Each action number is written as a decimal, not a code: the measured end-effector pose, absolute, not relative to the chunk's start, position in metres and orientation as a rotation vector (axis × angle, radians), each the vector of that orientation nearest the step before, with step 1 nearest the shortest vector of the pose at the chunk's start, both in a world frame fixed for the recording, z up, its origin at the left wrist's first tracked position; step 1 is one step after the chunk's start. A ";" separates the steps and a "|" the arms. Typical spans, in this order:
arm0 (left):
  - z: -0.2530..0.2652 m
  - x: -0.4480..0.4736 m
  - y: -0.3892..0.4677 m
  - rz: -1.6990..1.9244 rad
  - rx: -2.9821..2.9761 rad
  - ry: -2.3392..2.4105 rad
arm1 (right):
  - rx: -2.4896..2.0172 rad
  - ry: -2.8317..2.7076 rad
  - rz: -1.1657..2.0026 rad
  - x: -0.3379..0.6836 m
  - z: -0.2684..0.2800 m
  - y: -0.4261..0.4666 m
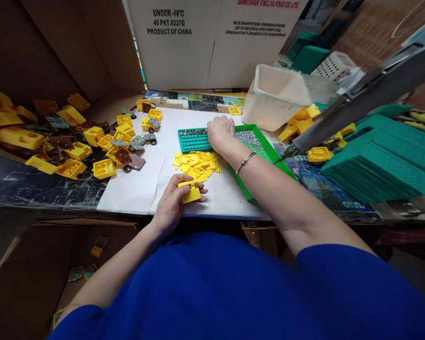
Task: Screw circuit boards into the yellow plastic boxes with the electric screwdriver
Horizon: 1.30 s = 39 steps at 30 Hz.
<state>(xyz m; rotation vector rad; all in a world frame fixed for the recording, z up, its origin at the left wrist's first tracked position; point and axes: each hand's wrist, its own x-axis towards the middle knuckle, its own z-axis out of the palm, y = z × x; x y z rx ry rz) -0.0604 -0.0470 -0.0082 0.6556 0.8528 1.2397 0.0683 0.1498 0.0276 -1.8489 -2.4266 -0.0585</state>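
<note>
My left hand [172, 200] is closed around a small yellow plastic casing [191, 192] with a loop-like top and small holes in its face, held near the table's front edge. My right hand [220, 133] reaches over the right end of a teal ridged tray [194, 143], fingers curled downward; their tips and anything in them are hidden. Small round metallic parts [189, 132] line the tray's back row. Just in front lies a pile of flat yellow plastic pieces [198, 164]. A green tray [265, 146] of small silvery screws [250, 139] sits beside my right wrist.
Yellow casings with wired boards [123, 141] spread at left, towards an open cardboard box [106, 56]. An electric screwdriver [326, 118] slants in above the green tray. Behind stands a translucent bin [276, 97]; stacked teal trays [378, 158] are at right.
</note>
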 end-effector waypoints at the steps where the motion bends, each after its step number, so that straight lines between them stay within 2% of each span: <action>1: -0.008 -0.060 -0.048 1.248 0.654 0.848 | -1.850 -2.428 -0.072 0.069 0.028 0.155; 13: -0.009 -0.058 -0.046 1.296 0.629 0.865 | -1.746 -2.428 0.018 0.078 0.035 0.151; 15: -0.010 -0.058 -0.047 1.296 0.628 0.868 | -1.578 -2.382 0.238 0.080 0.038 0.129; 19: -0.012 -0.056 -0.049 1.316 0.675 0.848 | -0.996 -2.112 1.184 0.084 0.040 0.068; 21: -0.012 -0.054 -0.049 1.327 0.713 0.847 | -0.876 -2.071 1.331 0.086 0.037 0.042; 24: -0.013 -0.053 -0.051 1.331 0.761 0.880 | -0.868 -2.138 1.230 0.086 0.032 0.020; 29: -0.016 -0.053 -0.055 1.374 0.998 1.068 | -0.978 -2.378 0.731 0.079 0.032 0.009; 31: -0.015 -0.052 -0.057 1.396 1.082 1.153 | -0.998 -2.449 0.621 0.078 0.033 0.008; 39: -0.016 -0.059 -0.053 1.190 1.013 0.974 | -1.280 -2.484 0.895 0.091 0.030 0.032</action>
